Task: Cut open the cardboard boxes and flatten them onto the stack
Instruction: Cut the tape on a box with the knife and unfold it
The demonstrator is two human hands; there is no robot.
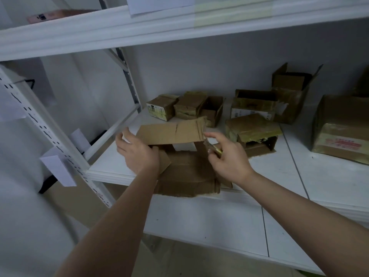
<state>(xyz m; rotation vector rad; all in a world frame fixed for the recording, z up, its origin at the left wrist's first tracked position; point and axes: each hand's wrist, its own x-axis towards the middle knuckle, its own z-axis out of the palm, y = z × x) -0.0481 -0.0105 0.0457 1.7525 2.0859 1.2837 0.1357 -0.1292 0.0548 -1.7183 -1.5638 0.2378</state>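
A cut-open brown cardboard box (171, 132) lies spread on the white shelf (279, 170), one long panel raised over a flat cardboard stack (187, 176) at the shelf's front edge. My left hand (137, 154) grips the left end of that box where the raised panel meets the lower flap. My right hand (225, 156) holds a small yellow-handled cutter (214, 149) at the panel's right end, with its index finger stretched toward the panel's edge.
Several taped and opened cardboard boxes (251, 108) sit along the back of the shelf, and a larger taped box (341, 128) stands at the right. An upper shelf (139, 31) overhangs. A perforated white upright (46, 132) with paper tags stands at the left.
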